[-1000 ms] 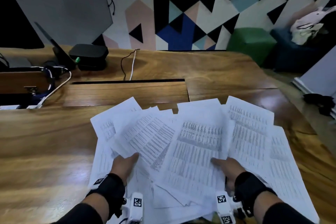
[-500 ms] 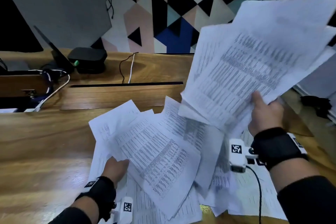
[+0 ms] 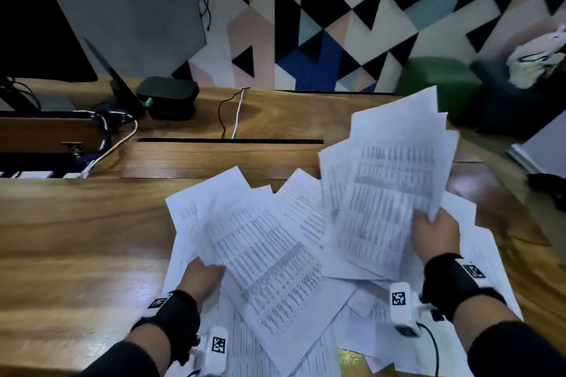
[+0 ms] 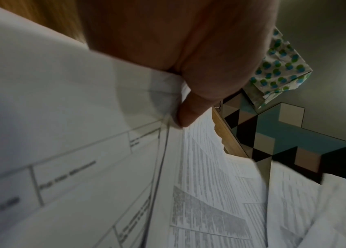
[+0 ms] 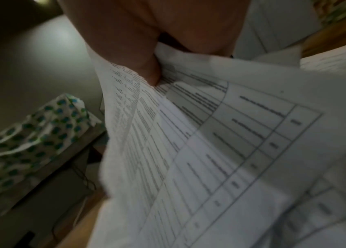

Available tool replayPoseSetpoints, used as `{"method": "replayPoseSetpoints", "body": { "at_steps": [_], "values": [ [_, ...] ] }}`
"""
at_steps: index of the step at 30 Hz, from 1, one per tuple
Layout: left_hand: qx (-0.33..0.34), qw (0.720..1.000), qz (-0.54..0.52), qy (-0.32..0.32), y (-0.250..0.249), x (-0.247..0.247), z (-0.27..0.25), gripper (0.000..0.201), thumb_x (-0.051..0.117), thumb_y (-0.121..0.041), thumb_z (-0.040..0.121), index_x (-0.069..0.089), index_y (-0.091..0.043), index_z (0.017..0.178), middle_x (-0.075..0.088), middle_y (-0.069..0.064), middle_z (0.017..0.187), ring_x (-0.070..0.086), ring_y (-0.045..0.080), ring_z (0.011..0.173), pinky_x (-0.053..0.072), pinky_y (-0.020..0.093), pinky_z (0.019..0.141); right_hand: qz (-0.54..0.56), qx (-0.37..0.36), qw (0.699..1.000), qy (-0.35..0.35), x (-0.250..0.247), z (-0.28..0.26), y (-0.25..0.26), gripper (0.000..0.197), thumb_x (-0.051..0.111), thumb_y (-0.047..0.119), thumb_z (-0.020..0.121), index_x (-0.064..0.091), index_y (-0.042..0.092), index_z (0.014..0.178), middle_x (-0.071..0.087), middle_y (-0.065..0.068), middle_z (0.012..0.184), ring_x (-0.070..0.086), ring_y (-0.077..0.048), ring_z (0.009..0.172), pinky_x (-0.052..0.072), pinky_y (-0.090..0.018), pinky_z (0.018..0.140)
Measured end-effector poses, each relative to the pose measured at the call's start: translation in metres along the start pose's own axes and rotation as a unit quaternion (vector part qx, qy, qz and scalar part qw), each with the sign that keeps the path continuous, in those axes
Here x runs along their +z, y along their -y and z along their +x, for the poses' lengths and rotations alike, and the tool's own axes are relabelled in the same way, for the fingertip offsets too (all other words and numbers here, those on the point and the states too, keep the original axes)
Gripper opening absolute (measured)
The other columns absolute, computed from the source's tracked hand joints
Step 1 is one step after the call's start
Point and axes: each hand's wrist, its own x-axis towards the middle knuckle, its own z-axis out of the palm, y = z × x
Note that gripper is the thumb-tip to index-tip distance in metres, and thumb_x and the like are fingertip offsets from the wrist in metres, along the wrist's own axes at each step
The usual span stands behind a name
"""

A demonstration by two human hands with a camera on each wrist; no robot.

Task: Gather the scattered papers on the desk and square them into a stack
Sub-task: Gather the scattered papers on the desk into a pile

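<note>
A fanned bundle of printed sheets (image 3: 389, 193) is held up off the desk (image 3: 76, 239) by the right hand (image 3: 436, 239), its lower right corner pinched between thumb and curled fingers; in the right wrist view the thumb (image 5: 146, 67) is seen pressed onto the top sheet, the paper bending over it. The bundle is tilted up and away, its far corners splayed unevenly. The left hand (image 3: 200, 277) is kept low at the left edge of the scattered papers (image 3: 269, 260), which lie overlapping on the wooden desk in front of the person; in the left wrist view a sheet edge is seen nipped between the thumb (image 4: 191, 114) and the fingers behind it. Both forearms are extended forward, each wrist wrapped in a black band carrying a white camera block with a square black-and-white marker. The sheets are covered with dense tables and ruled boxes, but the print is too blurred to be read. No brand or label can be made out anywhere.
</note>
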Motion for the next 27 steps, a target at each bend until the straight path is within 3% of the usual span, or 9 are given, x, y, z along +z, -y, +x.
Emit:
{"method": "replayPoseSetpoints", "body": {
  "at_steps": [3,6,9,11,15,18,22,25,27],
  "values": [
    [0.012,1.0,0.025,0.0,-0.002,0.001,-0.001,0.021,0.058,-0.001,0.089,0.051,-0.004,0.109,0.062,0.013,0.102,0.061,0.034,0.099,0.05,0.042,0.092,0.13,0.01,0.991,-0.012,-0.015,0.012,0.022,0.027,0.059,0.016,0.092,0.061,0.003,0.116,0.066,-0.017,0.11,0.063,-0.032,0.103,0.048,-0.041,0.089],
    [0.004,0.999,0.033,0.006,0.0,0.0,0.002,0.023,0.059,-0.001,0.087,0.055,-0.001,0.109,0.065,0.016,0.104,0.063,0.036,0.097,0.053,0.043,0.088,0.283,0.036,0.955,0.077,-0.015,0.008,0.046,0.024,0.057,0.012,0.095,0.06,0.009,0.118,0.068,-0.009,0.109,0.064,-0.027,0.098,0.049,-0.041,0.093],
    [-0.006,0.999,0.035,0.017,0.001,-0.001,0.002,0.014,0.057,0.004,0.089,0.057,0.004,0.103,0.063,0.015,0.082,0.061,0.03,0.071,0.049,0.032,0.06,0.205,0.01,0.968,0.145,0.012,-0.012,0.047,0.015,0.057,0.009,0.093,0.064,0.011,0.106,0.07,-0.012,0.105,0.067,-0.026,0.094,0.052,-0.043,0.091],
    [-0.028,0.999,0.022,0.028,0.001,-0.003,0.001,0.015,0.059,0.002,0.088,0.056,0.008,0.101,0.059,0.014,0.075,0.055,0.027,0.063,0.041,0.028,0.055,0.079,-0.006,0.977,0.196,0.04,-0.031,0.03,0.01,0.056,0.011,0.092,0.064,0.01,0.099,0.07,-0.014,0.101,0.066,-0.027,0.092,0.054,-0.044,0.089],
    [-0.078,0.995,-0.035,0.057,0.003,-0.008,0.0,0.047,0.073,-0.022,0.067,0.063,0.0,0.107,0.07,0.019,0.105,0.064,0.035,0.097,0.049,0.038,0.087,-0.11,0.053,0.936,0.329,0.091,-0.073,-0.019,0.034,0.052,0.017,0.091,0.06,-0.001,0.119,0.066,-0.013,0.104,0.062,-0.024,0.087,0.046,-0.028,0.074],
    [-0.069,0.989,-0.099,0.085,0.003,-0.008,0.0,0.046,0.067,-0.045,0.08,0.071,-0.016,0.116,0.074,0.008,0.116,0.066,0.03,0.11,0.045,0.047,0.105,-0.184,0.075,0.906,0.373,0.109,-0.1,-0.03,0.054,0.049,0.022,0.094,0.038,0.003,0.143,0.05,-0.012,0.141,0.053,-0.027,0.122,0.043,-0.029,0.096],
    [-0.049,0.984,-0.107,0.135,0.002,-0.002,-0.004,0.084,0.066,-0.082,0.059,0.066,-0.029,0.124,0.072,-0.003,0.12,0.064,0.023,0.117,0.041,0.047,0.11,-0.244,0.064,0.862,0.441,0.113,-0.11,-0.023,0.065,0.047,0.032,0.098,0.021,0.005,0.151,0.034,-0.01,0.153,0.041,-0.025,0.135,0.035,-0.029,0.106],
    [-0.04,0.99,-0.085,0.104,0.008,0.002,-0.003,0.098,0.067,-0.084,0.056,0.055,-0.027,0.135,0.064,-0.004,0.131,0.057,0.022,0.125,0.036,0.048,0.113,-0.288,0.05,0.849,0.439,0.113,-0.101,-0.024,0.066,0.047,0.039,0.096,0.027,0.005,0.149,0.042,-0.01,0.148,0.047,-0.024,0.128,0.039,-0.029,0.101],
    [-0.03,0.995,-0.056,0.081,0.012,0.005,-0.003,0.078,0.081,-0.054,0.069,0.056,-0.013,0.131,0.066,0.005,0.126,0.063,0.027,0.116,0.044,0.051,0.106,-0.316,0.038,0.83,0.458,0.113,-0.098,-0.025,0.073,0.047,0.05,0.094,0.026,0.006,0.149,0.038,-0.01,0.152,0.044,-0.025,0.133,0.036,-0.032,0.105]
  ]
}}
